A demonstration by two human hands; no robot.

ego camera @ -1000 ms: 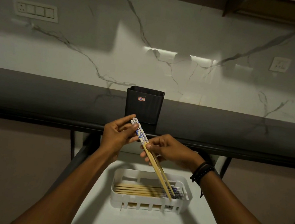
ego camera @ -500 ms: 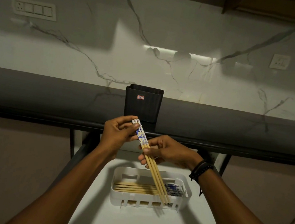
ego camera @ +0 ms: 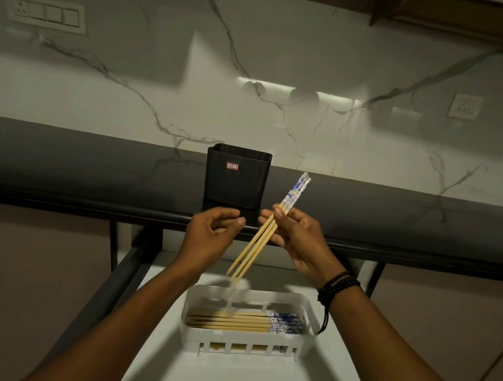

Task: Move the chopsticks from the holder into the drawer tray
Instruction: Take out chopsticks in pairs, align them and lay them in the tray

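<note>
Above tray (ego camera: 245,343), right grip (ego camera: 295,236) — chopsticks (ego camera: 265,235) pinched

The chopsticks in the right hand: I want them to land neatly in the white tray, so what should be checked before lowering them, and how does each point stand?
1. Grip: right hand pinches the held chopsticks near their patterned ends. Ok.
2. Left hand off the sticks: open, beside them, not touching. Ok.
3. Tips over the white tray: they hang above its back left part, though blurred. Ok.
4. Alignment with the chopsticks in the tray: those lie flat, left to right; the held ones are steeply tilted. Not ok.
5. Patterned ends matching: both to the right. Ok.
6. Black holder emptied: inside hidden. Cannot tell.
</note>
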